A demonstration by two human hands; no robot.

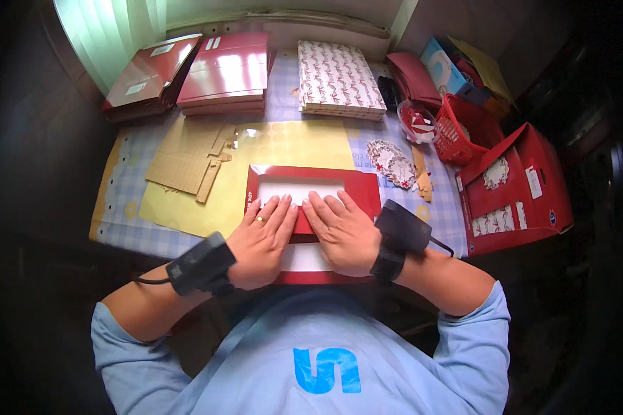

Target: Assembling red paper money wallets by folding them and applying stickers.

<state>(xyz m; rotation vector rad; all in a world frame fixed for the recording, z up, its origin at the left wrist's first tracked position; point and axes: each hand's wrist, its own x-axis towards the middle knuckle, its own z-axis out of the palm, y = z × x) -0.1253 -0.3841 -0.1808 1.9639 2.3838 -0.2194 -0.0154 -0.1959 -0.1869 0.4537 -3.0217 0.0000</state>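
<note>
A flat red cardboard box blank (358,185) with a white inner panel lies on the table in front of me. My left hand (262,238) and my right hand (340,232) press flat on it side by side, palms down, fingers spread and pointing away from me. A ring shows on my left hand. Both wrists carry a black strapped device with a cable. The hands hide the middle of the box blank; its near edge shows below them.
A yellow mat (304,144) lies under the box. Brown cardboard pieces (187,162) sit to the left. Stacks of red flat boxes (225,72) and a patterned stack (338,79) line the back. A red basket (464,131) and an open red box (516,190) stand right.
</note>
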